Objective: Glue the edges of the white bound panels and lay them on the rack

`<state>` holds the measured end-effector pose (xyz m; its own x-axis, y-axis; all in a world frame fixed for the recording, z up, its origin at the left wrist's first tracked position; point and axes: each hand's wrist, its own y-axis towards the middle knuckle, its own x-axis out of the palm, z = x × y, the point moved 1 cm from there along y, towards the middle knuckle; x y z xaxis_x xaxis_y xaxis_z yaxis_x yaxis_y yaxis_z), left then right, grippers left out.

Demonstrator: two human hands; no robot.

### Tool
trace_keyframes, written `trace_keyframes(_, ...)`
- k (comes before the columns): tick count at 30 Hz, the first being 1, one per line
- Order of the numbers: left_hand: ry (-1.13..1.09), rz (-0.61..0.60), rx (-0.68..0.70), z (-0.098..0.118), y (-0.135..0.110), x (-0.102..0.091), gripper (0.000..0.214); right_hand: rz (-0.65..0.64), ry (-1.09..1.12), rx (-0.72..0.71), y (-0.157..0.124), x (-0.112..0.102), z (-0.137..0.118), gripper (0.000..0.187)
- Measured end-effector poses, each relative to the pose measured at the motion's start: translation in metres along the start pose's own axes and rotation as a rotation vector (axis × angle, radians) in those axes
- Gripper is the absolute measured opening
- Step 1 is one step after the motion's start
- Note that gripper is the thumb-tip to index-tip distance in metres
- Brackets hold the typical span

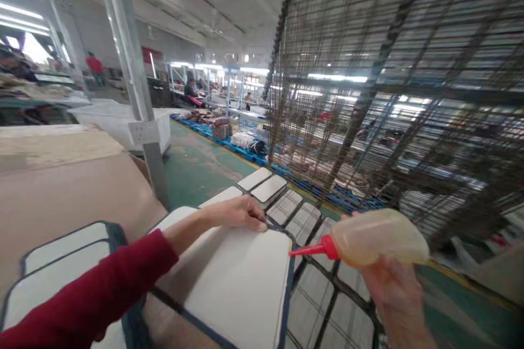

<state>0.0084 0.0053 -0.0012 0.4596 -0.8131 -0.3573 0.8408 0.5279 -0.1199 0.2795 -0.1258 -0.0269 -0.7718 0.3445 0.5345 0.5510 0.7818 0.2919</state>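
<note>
A white panel with dark blue edging [241, 289] lies in front of me, its corners rounded. My left hand [241, 212] is closed on the panel's far edge, thumb on top of the white face. In my right hand [388, 278] is a translucent squeeze bottle [380, 237] holding yellowish liquid, tilted nearly on its side. The bottle's red nozzle [313, 249] points left, its tip at the panel's right edge near the far corner. Fingers of the right hand are partly hidden behind the bottle.
Similar white pieces [311, 289] lie on a wire rack beyond the panel. More blue-edged panels [65, 267] are stacked at left. A wire mesh rack [352, 65] rises at right. A metal post [135, 65] and a white bin [106, 114] stand behind. People work farther off.
</note>
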Motion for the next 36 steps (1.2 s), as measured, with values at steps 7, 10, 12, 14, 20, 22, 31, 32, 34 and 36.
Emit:
trace_keyframes(7,-0.08,0.021,-0.045,-0.002,-0.003,0.002,0.034,-0.049,-0.045,0.002,-0.006,0.006,-0.001,0.074)
trace_keyframes(10,-0.117,0.026,-0.053,-0.005,-0.002,0.001,0.032,-0.071,-0.063,0.013,-0.007,0.006,-0.001,0.07)
trace_keyframes(12,-0.135,0.027,-0.047,-0.006,-0.002,0.001,0.031,-0.074,-0.063,0.016,-0.007,0.005,-0.001,0.07)
trace_keyframes(14,-0.142,0.026,-0.045,-0.007,-0.002,0.001,0.031,-0.072,-0.065,0.012,-0.006,0.004,0.0,0.069)
trace_keyframes(20,-0.153,0.023,-0.067,-0.009,-0.001,0.0,0.032,-0.086,-0.057,0.007,-0.006,-0.002,0.005,0.064)
trace_keyframes(22,-0.145,0.026,-0.063,-0.01,0.0,-0.001,0.032,-0.098,-0.048,-0.002,-0.006,-0.003,0.005,0.06)
trace_keyframes(31,-0.192,0.063,-0.131,-0.008,0.002,-0.002,0.036,-0.183,-0.047,-0.017,-0.014,0.005,0.001,0.054)
trace_keyframes(32,-0.199,0.062,-0.131,-0.009,0.002,-0.003,0.036,-0.175,-0.052,-0.001,-0.015,0.006,0.001,0.054)
trace_keyframes(34,-0.214,0.054,-0.126,-0.009,0.001,-0.004,0.035,-0.161,-0.055,0.013,-0.016,0.007,-0.001,0.057)
trace_keyframes(36,-0.222,0.048,-0.125,-0.011,0.001,-0.005,0.035,-0.155,-0.057,0.004,-0.015,0.008,-0.001,0.06)
